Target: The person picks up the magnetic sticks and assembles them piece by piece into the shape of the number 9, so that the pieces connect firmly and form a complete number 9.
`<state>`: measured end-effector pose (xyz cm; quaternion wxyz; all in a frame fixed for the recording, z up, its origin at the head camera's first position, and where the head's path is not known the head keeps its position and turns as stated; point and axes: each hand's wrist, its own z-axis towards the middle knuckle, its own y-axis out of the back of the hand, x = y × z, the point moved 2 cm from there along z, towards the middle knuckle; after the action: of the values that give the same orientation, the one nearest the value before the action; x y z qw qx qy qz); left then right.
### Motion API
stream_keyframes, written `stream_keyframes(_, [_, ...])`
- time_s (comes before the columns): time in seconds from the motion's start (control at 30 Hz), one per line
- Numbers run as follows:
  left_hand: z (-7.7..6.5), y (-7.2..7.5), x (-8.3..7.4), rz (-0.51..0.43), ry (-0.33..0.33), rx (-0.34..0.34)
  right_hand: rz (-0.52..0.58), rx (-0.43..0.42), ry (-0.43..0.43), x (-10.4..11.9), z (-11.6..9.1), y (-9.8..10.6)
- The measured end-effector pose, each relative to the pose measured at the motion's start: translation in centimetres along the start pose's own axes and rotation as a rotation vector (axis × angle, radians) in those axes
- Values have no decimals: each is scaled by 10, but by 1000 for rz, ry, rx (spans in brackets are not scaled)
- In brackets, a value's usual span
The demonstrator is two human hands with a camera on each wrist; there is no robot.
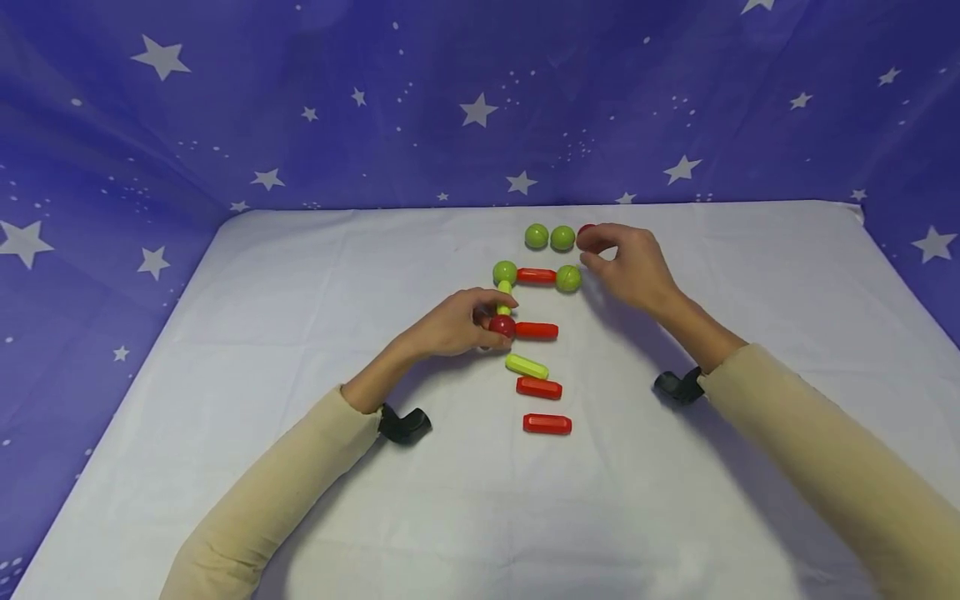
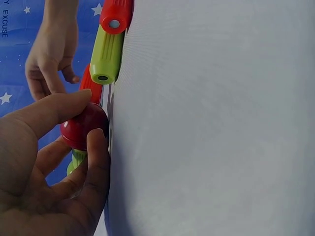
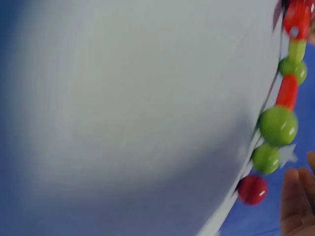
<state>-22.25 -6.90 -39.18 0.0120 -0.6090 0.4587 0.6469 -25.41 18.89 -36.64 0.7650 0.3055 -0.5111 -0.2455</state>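
My left hand (image 1: 459,322) holds a dark red ball (image 2: 86,127) between thumb and fingers. From that ball a red rod (image 1: 537,332) points right, and a yellow-green rod (image 1: 505,298) leads back to a green ball (image 1: 506,272). Another red rod (image 1: 536,276) links this one to a second green ball (image 1: 568,278). At the back my right hand (image 1: 632,265) reaches toward a second dark red ball (image 3: 252,189), its fingers partly covering it in the head view. The right wrist view shows a gap between fingers and ball.
Two loose green balls, a left one (image 1: 536,236) and a right one (image 1: 562,238), sit beside the far red ball. Nearer lie a yellow-green rod (image 1: 527,367) and two red rods, one behind (image 1: 539,388) and one in front (image 1: 547,424). A starry blue curtain (image 1: 480,150) borders the white-covered table (image 1: 360,517).
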Motion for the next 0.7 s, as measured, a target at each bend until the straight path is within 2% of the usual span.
stream_keyframes(0.2, [1, 0, -1, 2, -1, -3, -65, -10, -112, -23, 15, 7])
stream_keyframes(0.4, [1, 1, -1, 10, 2, -5, -82, 112, -201, -37, 29, 6])
stream_keyframes(0.57, [1, 0, 0, 7, -4, -2, -96, 193, -225, -39, 36, 0])
stream_keyframes(0.7, [2, 0, 2, 9, -6, 2, -119, 211, -214, -38, 37, -4])
